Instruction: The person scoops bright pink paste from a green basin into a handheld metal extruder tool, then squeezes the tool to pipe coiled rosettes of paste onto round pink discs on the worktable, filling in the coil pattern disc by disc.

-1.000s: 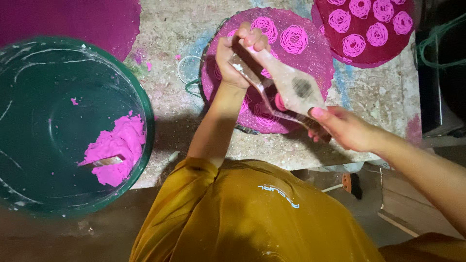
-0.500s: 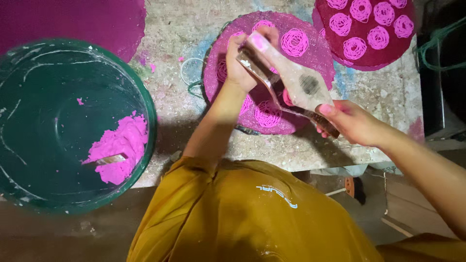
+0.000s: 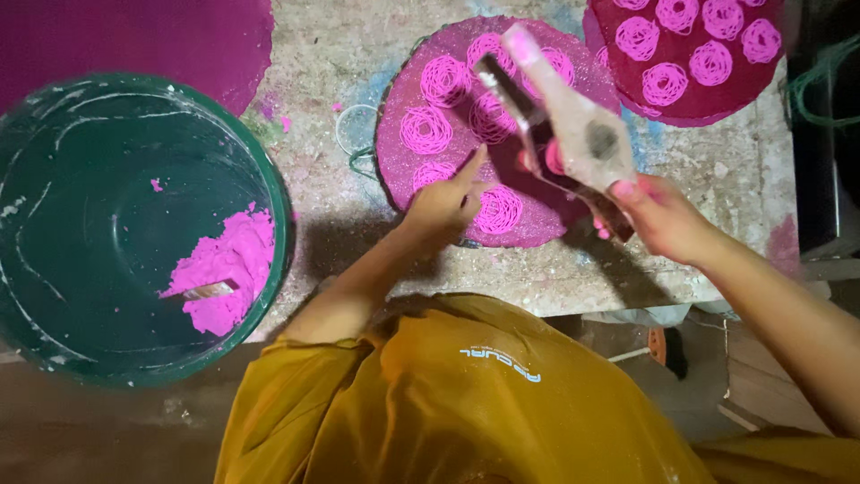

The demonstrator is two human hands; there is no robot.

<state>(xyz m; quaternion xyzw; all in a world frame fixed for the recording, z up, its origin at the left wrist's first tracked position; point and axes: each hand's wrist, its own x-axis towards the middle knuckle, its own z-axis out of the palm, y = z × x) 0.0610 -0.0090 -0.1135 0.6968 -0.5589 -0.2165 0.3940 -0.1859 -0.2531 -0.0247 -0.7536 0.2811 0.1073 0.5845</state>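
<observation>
My right hand grips the handles of a wooden and metal dough press, held tilted over a round magenta mat. Several pink noodle coils lie on that mat. My left hand rests at the mat's near edge, index finger pointing up and touching the mat between two coils, nothing in it. A pink coil lies just right of that hand.
A big green tub at the left holds a lump of pink dough with a spoon stuck in it. A second mat with coils sits top right, another magenta mat top left. The worktable's edge runs below the mats.
My left hand let go of the press's far end and dropped to the mat's near edge. The press now hangs from my right hand alone, and more coils show on the mat.
</observation>
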